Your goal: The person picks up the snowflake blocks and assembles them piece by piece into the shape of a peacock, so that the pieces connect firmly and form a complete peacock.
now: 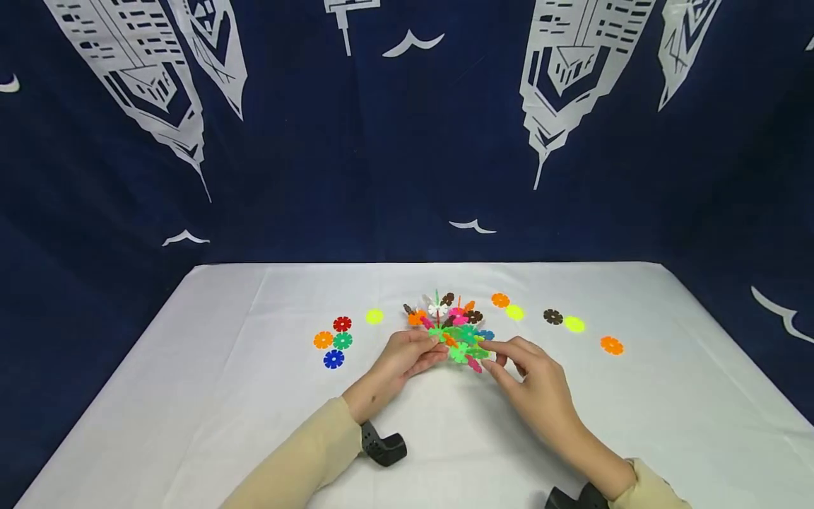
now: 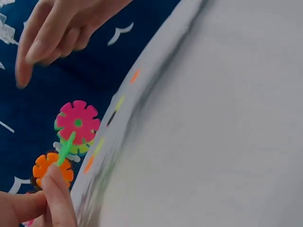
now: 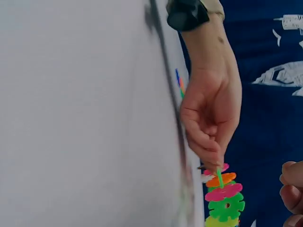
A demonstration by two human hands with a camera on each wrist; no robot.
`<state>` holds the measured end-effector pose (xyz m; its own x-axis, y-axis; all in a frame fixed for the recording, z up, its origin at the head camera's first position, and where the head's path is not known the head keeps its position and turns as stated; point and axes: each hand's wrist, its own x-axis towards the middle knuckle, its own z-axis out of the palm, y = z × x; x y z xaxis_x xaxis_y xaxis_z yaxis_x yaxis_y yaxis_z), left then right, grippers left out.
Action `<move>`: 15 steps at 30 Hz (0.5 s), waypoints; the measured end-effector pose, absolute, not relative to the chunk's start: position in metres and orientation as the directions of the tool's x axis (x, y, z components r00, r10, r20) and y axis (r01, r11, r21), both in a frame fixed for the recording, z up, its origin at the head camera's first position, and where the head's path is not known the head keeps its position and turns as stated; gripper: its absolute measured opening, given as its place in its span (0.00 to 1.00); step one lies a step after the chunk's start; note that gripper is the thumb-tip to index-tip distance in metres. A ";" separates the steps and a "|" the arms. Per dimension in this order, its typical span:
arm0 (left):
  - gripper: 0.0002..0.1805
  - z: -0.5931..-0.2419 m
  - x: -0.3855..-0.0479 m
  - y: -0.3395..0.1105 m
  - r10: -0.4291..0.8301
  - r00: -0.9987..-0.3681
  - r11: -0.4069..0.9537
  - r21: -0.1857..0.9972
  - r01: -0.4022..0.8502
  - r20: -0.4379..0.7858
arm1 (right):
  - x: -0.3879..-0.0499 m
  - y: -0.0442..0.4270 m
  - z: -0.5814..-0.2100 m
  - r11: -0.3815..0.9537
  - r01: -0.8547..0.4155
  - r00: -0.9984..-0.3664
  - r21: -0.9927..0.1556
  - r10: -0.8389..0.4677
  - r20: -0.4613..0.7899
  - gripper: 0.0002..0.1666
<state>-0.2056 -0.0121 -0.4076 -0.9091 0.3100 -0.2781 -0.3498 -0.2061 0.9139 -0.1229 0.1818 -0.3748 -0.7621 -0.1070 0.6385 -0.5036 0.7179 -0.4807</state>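
Observation:
A many-coloured cluster of joined notched discs (image 1: 459, 334) is held above the white table. My left hand (image 1: 399, 362) pinches it from the left; in the left wrist view the thumb and fingers (image 2: 56, 191) grip a green disc beside an orange disc (image 2: 47, 166) and a pink disc (image 2: 78, 124). The right wrist view shows my left hand (image 3: 210, 101) at the end of the cluster. My right hand (image 1: 543, 385) is at the cluster's right side, fingers loosely bent. Both wrist views show a gap between this right hand (image 2: 61, 30) and the discs.
Loose red, orange, green and blue discs (image 1: 333, 359) lie on the table to the left, with a yellow one (image 1: 374, 316) nearer the cluster. Orange, yellow and dark brown discs (image 1: 552, 317) are spread to the right. A dark blue printed cloth (image 1: 381, 155) hangs behind the table (image 1: 191, 396).

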 end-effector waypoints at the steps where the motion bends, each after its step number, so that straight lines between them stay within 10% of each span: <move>1: 0.19 -0.408 -0.211 -0.010 0.312 -0.907 -0.194 0.915 -0.354 -0.284 | -0.122 0.186 -0.378 0.714 -0.493 -0.777 -0.497 -0.104 0.621 0.18; 15: 0.17 -0.395 -0.234 -0.080 0.305 -0.933 0.038 0.982 -0.187 -0.190 | -0.140 0.255 -0.379 0.688 -0.296 -0.917 -0.662 -0.010 0.400 0.09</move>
